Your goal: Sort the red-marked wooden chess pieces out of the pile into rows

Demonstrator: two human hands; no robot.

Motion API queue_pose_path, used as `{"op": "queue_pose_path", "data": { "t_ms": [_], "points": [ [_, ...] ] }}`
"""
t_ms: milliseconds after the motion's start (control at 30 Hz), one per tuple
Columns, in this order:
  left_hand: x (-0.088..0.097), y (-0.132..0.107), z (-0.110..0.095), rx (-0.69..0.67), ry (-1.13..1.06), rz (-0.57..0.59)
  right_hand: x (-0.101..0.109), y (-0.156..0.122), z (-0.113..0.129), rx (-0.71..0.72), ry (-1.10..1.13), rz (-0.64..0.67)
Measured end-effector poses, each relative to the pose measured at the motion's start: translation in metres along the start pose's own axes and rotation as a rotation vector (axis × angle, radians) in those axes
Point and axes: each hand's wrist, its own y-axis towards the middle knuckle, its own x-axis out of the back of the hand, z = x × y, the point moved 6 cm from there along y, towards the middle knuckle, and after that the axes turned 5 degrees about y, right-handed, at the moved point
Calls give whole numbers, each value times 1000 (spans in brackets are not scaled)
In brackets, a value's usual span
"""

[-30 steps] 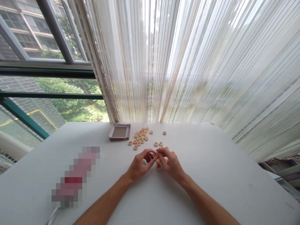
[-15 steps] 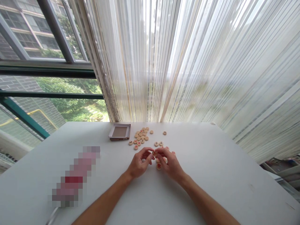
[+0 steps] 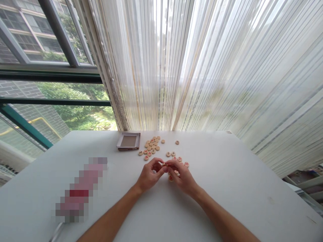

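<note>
Between the fingertips of my left hand (image 3: 151, 174) and my right hand (image 3: 182, 174) is a round wooden Chinese chess piece (image 3: 164, 165), mostly covered by the fingers. Both hands are closed on it, just above the table. Partly under my right hand lie several pieces with red characters, among them a red-marked piece (image 3: 171, 178). Beyond that hand, a red piece (image 3: 186, 164) and two dark-marked pieces (image 3: 168, 154) rest on the table. A cluster of pieces (image 3: 151, 144), many blank side up, sits farther back, past my left hand.
A shallow open box (image 3: 138, 141) stands at the back of the white table (image 3: 121, 208). One dark-marked piece (image 3: 177, 142) lies apart near the far edge. A blurred-out pinkish object (image 3: 83, 188) lies at the left. Behind the table hangs a sheer curtain (image 3: 207, 67) beside a window.
The chess piece has tilted between my fingers, so its character face shows less. My fingertips have drawn closer together around it. The pieces on the table have stayed put.
</note>
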Motion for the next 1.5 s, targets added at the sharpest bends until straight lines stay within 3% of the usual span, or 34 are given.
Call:
{"op": "queue_pose_path", "data": {
  "t_ms": [500, 1500],
  "points": [
    [0, -1, -4, 13, -45, -15, -1, 0, -2, 22, -148, 1],
    [-2, -3, -10, -36, 103, -7, 6, 2, -5, -67, -15, -75]
  ]
}}
